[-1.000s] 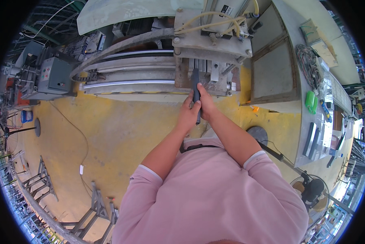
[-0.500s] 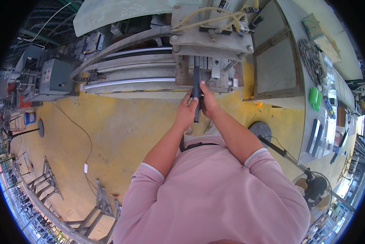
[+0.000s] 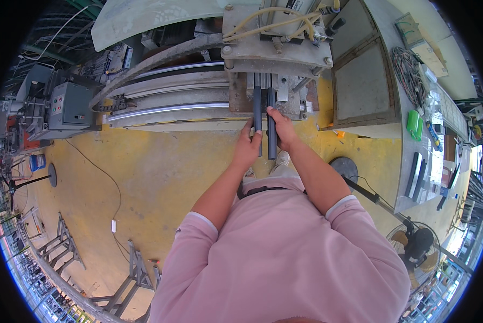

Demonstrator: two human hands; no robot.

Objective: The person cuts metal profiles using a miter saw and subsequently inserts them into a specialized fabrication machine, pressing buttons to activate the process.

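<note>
Two long dark grey bars reach out toward me from under the metal press head (image 3: 276, 56). The left bar (image 3: 258, 110) is gripped by my left hand (image 3: 247, 147), thumb on top and fingers along its left side. My right hand (image 3: 283, 131) closes on the right bar (image 3: 272, 134) from its right side, thumb near the top. A narrow gap runs between the bars, which lie nearly parallel. Their far ends rest at the metal fixture (image 3: 283, 90) below the press; the press plate hides the tips.
Shiny guide rails (image 3: 171, 109) extend left from the press. A grey control box (image 3: 70, 105) with buttons stands at far left. On the right, a workbench (image 3: 403, 185) holds a green object (image 3: 415, 125) and coiled cables (image 3: 408, 75). A pedestal fan (image 3: 416, 245) stands lower right.
Where one bar showed between my hands, two now lie side by side with a gap. My right hand has shifted slightly right with its bar. The view has moved a little.
</note>
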